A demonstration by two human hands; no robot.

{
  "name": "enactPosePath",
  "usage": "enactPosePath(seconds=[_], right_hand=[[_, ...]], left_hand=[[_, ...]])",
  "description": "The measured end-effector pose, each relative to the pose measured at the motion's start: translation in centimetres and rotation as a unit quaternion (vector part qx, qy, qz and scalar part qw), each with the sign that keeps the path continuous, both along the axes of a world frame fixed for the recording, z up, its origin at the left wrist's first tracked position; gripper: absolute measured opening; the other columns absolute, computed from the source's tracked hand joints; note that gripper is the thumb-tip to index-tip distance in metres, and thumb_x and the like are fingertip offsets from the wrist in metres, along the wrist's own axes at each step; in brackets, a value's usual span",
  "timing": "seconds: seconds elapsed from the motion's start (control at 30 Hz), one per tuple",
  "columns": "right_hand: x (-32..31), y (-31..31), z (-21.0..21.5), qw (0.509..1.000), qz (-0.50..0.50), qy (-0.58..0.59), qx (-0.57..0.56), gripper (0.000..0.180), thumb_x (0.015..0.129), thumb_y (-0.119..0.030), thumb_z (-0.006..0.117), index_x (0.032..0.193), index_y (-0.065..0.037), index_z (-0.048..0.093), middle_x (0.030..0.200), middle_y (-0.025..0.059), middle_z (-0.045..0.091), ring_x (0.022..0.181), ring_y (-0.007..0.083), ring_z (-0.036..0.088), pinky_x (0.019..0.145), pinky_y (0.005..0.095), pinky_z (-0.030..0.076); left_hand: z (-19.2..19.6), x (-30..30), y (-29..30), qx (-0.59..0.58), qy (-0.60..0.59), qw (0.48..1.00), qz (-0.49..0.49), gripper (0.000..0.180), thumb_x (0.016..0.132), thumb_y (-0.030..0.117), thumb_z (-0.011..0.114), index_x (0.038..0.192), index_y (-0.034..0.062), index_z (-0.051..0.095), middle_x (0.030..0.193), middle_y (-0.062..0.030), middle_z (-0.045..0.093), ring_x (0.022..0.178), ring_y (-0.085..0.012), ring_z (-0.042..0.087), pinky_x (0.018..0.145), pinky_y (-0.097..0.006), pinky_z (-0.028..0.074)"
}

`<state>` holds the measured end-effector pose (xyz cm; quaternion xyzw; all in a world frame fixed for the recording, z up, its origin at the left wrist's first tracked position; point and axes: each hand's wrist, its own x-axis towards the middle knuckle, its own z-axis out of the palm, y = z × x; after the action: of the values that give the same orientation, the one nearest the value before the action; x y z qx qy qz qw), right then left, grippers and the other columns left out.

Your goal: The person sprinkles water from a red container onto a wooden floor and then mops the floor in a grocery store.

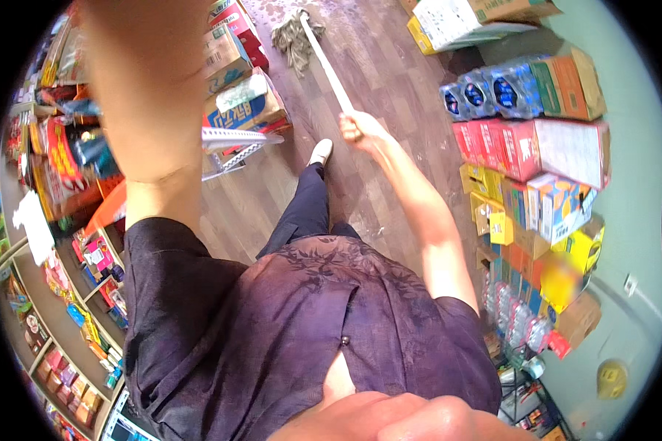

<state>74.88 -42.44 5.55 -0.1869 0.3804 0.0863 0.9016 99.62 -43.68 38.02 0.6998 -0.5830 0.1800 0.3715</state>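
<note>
Wet wooden floor (390, 81) runs between stocked shelves (59, 294) and stacked cartons (544, 154).

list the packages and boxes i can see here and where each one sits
Shrink-wrapped bottle pack: top of right stack, blue and clear.
Red cartons: right stack, beneath the bottles, rectangular.
Yellow and blue cartons: right stack, lower.
Brown cardboard boxes: piled upper left by the wire rack.
Small colourful packets: left shelves.
</note>
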Motion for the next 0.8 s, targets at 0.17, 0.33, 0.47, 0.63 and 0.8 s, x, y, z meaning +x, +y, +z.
enactPosePath(seconds=[0.17, 0.33, 0.47, 0.63, 0.8], right_hand=[[13.7, -5.7, -4.0, 0.887, -0.176, -0.168, 0.393, 0.017, 0.089, -0.008, 0.043, 0.072, -0.007, 0.04, 0.057, -0.004, 0.034, 0.042, 0.0056, 0.03, 0.038, 0.0199, 0.029], [13.6, -3.3, -3.4, 0.898, -0.171, -0.132, 0.383, 0.025, 0.088, -0.008, 0.044, 0.064, -0.011, 0.037, 0.057, -0.0048, 0.033, 0.042, 0.0049, 0.029, 0.036, 0.0201, 0.026], [5.7, -2.9, 2.4, 0.929, -0.114, -0.056, 0.347, 0.027, 0.091, -0.014, 0.047, 0.067, -0.015, 0.036, 0.055, -0.0085, 0.027, 0.041, 0.0016, 0.025, 0.035, 0.0159, 0.022], [-4.3, -5.2, 7.2, 0.952, -0.048, 0.008, 0.302, 0.026, 0.092, -0.016, 0.048, 0.07, -0.016, 0.035, 0.056, -0.0097, 0.026, 0.041, 0.0, 0.025, 0.035, 0.0145, 0.021], [-14.4, -7.8, 12.1, 0.962, -0.022, 0.112, 0.249, 0.026, 0.09, -0.019, 0.053, 0.069, -0.015, 0.037, 0.055, -0.0096, 0.031, 0.04, -0.0002, 0.027, 0.034, 0.015, 0.021]], left_hand=[[-13.1, 9.3, -10.4, 0.232, -0.022, 0.967, 0.098, 0.049, 0.082, 0.013, 0.053, 0.129, 0.0172, 0.04, 0.131, -0.0133, 0.039, 0.113, -0.0263, 0.045, 0.09, -0.042, 0.04], [-30.1, 13.1, -11.1, 0.5, -0.102, 0.855, 0.092, 0.054, 0.081, 0.014, 0.054, 0.133, 0.0187, 0.037, 0.136, -0.0138, 0.036, 0.116, -0.027, 0.043, 0.092, -0.043, 0.04], [-43.5, 11.6, -6.7, 0.579, -0.202, 0.789, -0.04, 0.06, 0.079, 0.017, 0.056, 0.136, 0.0266, 0.037, 0.142, -0.0147, 0.023, 0.128, -0.0331, 0.03, 0.095, -0.053, 0.034], [-49.8, 2.7, -5.6, 0.686, -0.09, 0.71, -0.129, 0.045, 0.074, 0.024, 0.059, 0.117, 0.0113, 0.054, 0.129, -0.0135, 0.043, 0.124, -0.0336, 0.034, 0.093, -0.06, 0.031], [-46.1, -9.4, -4.7, 0.675, -0.054, 0.707, -0.203, 0.029, 0.074, 0.024, 0.058, 0.099, 0.0098, 0.065, 0.109, -0.0088, 0.058, 0.117, -0.0306, 0.041, 0.095, -0.062, 0.026]])
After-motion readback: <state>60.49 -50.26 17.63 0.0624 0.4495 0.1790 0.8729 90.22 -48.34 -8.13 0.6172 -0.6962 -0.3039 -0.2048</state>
